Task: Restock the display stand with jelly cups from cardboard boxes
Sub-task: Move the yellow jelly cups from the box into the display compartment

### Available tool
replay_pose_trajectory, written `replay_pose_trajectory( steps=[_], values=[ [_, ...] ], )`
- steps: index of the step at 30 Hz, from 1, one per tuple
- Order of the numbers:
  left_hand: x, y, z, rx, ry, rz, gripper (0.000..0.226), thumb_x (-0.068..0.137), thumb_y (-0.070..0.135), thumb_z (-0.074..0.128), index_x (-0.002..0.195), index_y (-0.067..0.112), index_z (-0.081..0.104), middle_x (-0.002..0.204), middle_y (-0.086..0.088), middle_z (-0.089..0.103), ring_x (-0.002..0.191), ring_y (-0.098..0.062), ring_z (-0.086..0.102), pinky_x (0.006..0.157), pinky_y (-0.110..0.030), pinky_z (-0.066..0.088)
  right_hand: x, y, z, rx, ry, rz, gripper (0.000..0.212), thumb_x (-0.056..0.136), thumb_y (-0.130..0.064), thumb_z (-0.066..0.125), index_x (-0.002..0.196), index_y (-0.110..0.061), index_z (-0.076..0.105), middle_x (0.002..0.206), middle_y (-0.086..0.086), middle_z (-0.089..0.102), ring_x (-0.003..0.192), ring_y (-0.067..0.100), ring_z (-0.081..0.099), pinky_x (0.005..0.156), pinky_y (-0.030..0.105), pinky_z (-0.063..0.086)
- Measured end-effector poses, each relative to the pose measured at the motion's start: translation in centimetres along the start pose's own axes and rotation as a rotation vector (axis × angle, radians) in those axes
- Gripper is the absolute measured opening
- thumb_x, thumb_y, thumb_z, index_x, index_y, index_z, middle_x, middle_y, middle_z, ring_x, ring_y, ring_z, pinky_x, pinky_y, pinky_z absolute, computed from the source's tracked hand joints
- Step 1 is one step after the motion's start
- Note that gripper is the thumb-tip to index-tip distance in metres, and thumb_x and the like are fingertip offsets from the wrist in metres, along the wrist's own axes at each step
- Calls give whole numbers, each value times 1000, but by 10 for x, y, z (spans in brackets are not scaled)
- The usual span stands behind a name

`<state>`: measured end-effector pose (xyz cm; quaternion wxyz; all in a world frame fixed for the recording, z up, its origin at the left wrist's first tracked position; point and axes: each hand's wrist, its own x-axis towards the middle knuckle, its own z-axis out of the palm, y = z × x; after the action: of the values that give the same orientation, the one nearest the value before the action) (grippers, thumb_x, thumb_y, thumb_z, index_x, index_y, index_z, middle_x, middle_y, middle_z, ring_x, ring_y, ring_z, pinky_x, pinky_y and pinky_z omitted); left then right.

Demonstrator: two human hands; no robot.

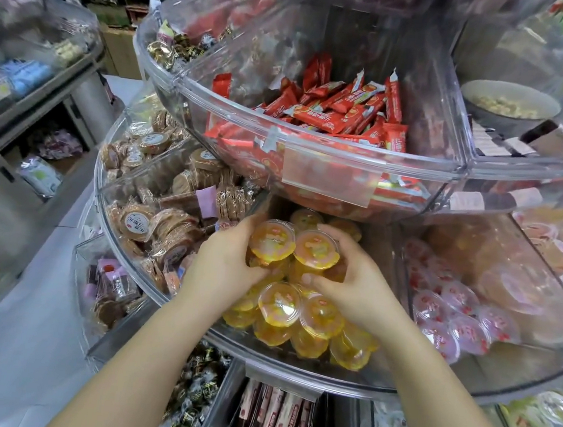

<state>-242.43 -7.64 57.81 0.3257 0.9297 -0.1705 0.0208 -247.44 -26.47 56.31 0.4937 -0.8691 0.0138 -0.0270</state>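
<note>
Yellow jelly cups (pixel 280 304) with clear lids fill the middle compartment of the round clear display stand (pixel 293 366). My left hand (pixel 224 259) and my right hand (pixel 353 278) reach into that compartment and together clasp a small stack of yellow jelly cups (pixel 316 249) from both sides, above the heap. More yellow cups lie behind the hands under the upper tier. No cardboard box is in view.
Red jelly cups (pixel 450 305) fill the compartment to the right, wrapped round cakes (pixel 155 225) the one to the left. The upper tier (pixel 314 147) holds red snack bars and overhangs the hands. Dark packets (pixel 270 419) sit below. A grey shelf (pixel 27 85) stands at left.
</note>
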Motion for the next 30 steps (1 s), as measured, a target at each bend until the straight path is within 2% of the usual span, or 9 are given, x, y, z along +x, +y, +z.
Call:
replay_pose_trajectory(
  steps=[4, 7, 11, 14, 16, 20, 22, 27, 30],
  values=[
    [-2, 3, 3, -4, 86, 8, 74, 65, 32, 78, 132, 29, 46, 110, -1, 68, 96, -23, 65, 78, -32, 51, -2, 0, 1, -41, 40, -11, 68, 71, -26, 76, 128, -38, 41, 116, -22, 54, 110, 0, 51, 84, 6, 35],
    [-2, 3, 4, 6, 87, -9, 74, 66, 34, 77, 133, 31, 44, 107, 1, 68, 93, -22, 66, 73, -28, 48, -5, -4, 5, -78, 99, -14, 62, 69, -29, 78, 115, -48, 41, 100, -37, 49, 96, -20, 49, 69, -6, 35],
    [-3, 3, 3, 3, 75, -14, 77, 66, 32, 77, 135, 32, 43, 108, 0, 68, 92, -22, 66, 76, -34, 53, -6, -6, 9, -95, 137, -36, 58, 69, -29, 78, 108, -48, 39, 94, -41, 45, 91, -36, 37, 68, -13, 28],
    [-3, 3, 2, -1, 70, -11, 78, 66, 32, 78, 135, 32, 42, 109, 0, 68, 92, -23, 66, 78, -38, 55, -5, -6, 9, -84, 142, -8, 58, 70, -31, 77, 110, -47, 39, 95, -41, 45, 90, -30, 43, 67, -12, 31],
    [-4, 2, 2, 8, 63, -12, 81, 66, 34, 78, 137, 33, 38, 109, -1, 68, 92, -23, 66, 77, -38, 54, -5, -6, 9, -90, 136, 7, 63, 69, -34, 78, 118, -44, 39, 102, -38, 45, 93, -16, 49, 70, -7, 34],
    [-10, 1, -2, -16, 41, -6, 90, 66, 35, 80, 141, 32, 31, 118, 3, 63, 89, -20, 65, 76, -32, 52, -13, -12, 4, -94, 137, 37, 97, 60, -46, 80, 140, -37, 26, 121, -25, 39, 114, -4, 38, 93, 17, 33],
    [-17, -2, -8, -85, 67, -13, 86, 67, 33, 80, 139, 34, 33, 122, 7, 60, 88, -12, 66, 78, -28, 54, -21, -18, 1, -86, 192, 30, 99, 58, -48, 80, 141, -35, 25, 121, -22, 41, 114, -2, 42, 95, 20, 36],
    [-58, -23, -30, -381, 193, -36, 49, 75, 22, 73, 113, 47, 53, 105, 22, 63, 93, 3, 61, 81, -18, 53, -47, -50, 15, -224, 351, -240, 55, 75, -36, 72, 123, -26, 49, 114, -15, 46, 112, 4, 43, 95, 10, 31],
    [-95, -44, -37, -553, 295, -108, 34, 80, 13, 69, 99, 41, 64, 94, 17, 69, 88, -2, 65, 77, -12, 50, -64, -74, 50, -137, 155, -383, 29, 81, -31, 63, 109, -29, 56, 105, -18, 54, 105, -2, 48, 91, 9, 36]
  ],
)
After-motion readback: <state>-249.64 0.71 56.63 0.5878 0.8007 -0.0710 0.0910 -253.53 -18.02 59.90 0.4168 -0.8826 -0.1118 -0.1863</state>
